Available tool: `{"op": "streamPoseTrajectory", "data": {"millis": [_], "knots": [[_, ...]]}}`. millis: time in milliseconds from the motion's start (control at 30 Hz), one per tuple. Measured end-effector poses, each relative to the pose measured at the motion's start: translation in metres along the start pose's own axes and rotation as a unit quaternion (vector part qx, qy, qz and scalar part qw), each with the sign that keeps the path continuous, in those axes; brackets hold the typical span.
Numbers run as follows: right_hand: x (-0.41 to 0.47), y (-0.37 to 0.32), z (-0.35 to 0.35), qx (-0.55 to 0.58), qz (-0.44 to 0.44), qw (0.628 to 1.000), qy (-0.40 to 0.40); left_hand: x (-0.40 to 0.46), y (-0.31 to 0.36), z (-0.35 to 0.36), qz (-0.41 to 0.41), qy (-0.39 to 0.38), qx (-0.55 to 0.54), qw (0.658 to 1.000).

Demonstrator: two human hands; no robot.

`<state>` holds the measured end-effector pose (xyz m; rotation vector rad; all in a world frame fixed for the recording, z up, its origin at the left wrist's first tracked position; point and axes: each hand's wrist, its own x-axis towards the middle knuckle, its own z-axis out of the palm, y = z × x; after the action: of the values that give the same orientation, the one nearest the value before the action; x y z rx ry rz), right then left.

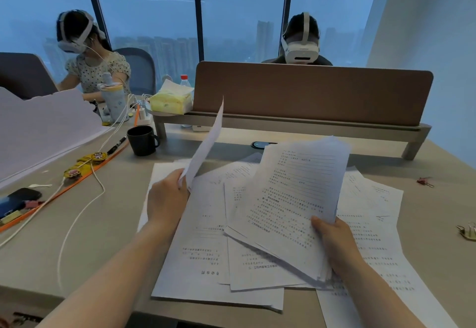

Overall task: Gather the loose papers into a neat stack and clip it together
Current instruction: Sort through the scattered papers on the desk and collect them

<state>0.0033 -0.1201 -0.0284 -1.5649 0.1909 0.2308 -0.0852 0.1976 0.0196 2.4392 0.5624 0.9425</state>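
A: What do the hands hold?

B: The right hand (334, 245) grips a fanned bundle of papers (291, 199) by its lower corner, thumb on top. The left hand (167, 196) pinches a single sheet (206, 144), thin, curling upright.

A: And the others?

B: Loose sheets (206, 245), flat and printed, overlap across the smooth grey desk (108, 229).

A: Any clip?

B: A small pink binder clip (425, 181) lies at the right, well apart from the pile. A matte black mug (142, 140) stands behind.
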Motion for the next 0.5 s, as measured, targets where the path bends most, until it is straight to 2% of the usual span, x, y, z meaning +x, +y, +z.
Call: {"op": "streamPoseTrajectory", "data": {"millis": [200, 367, 500], "knots": [[-0.006, -0.012, 0.004, -0.003, -0.001, 0.999, -0.032, -0.008, 0.054, 0.002, 0.112, -0.001, -0.045, 0.993], [-0.011, -0.016, 0.008, 0.018, 0.022, 0.998, -0.047, -0.041, 0.072, 0.039, 0.167, -0.085, -0.037, 0.981], [-0.014, -0.013, 0.003, 0.000, 0.024, 0.999, -0.030, -0.068, 0.084, 0.062, 0.166, -0.178, -0.057, 0.968]]}}
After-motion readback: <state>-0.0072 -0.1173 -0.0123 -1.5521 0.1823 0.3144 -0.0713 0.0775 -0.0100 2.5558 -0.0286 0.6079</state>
